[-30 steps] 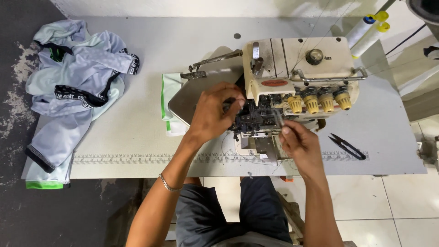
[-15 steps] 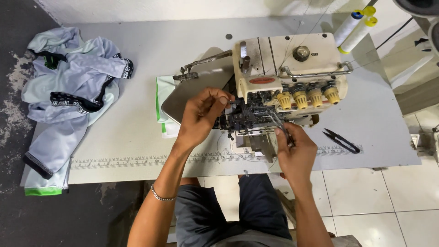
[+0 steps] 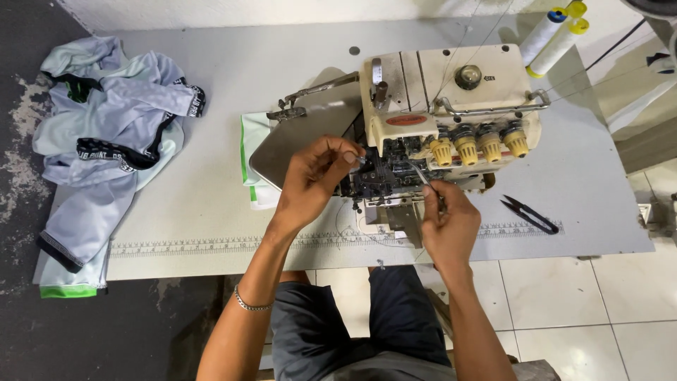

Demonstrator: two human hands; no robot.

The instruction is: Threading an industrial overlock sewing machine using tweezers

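A cream overlock sewing machine [image 3: 451, 92] with several yellow tension knobs stands on the white table [image 3: 211, 212]. My left hand [image 3: 314, 176] pinches a thin thread with thumb and fingers just left of the machine's open dark looper area [image 3: 381, 176]. My right hand [image 3: 448, 222] grips slim metal tweezers [image 3: 421, 174] whose tips point up-left into that looper area. A thin bracelet sits on my left wrist.
A heap of pale grey garments with black bands [image 3: 106, 141] hangs over the table's left edge. White-and-green cloth [image 3: 254, 162] lies beside the machine. Black thread snips [image 3: 529, 214] lie at right. Thread cones [image 3: 553, 32] stand at the back right. A ruler strip runs along the front edge.
Both hands have lifted slightly toward the looper area. The left hand's fingers have drawn together into a pinch, and the tweezers have angled further into the machine.
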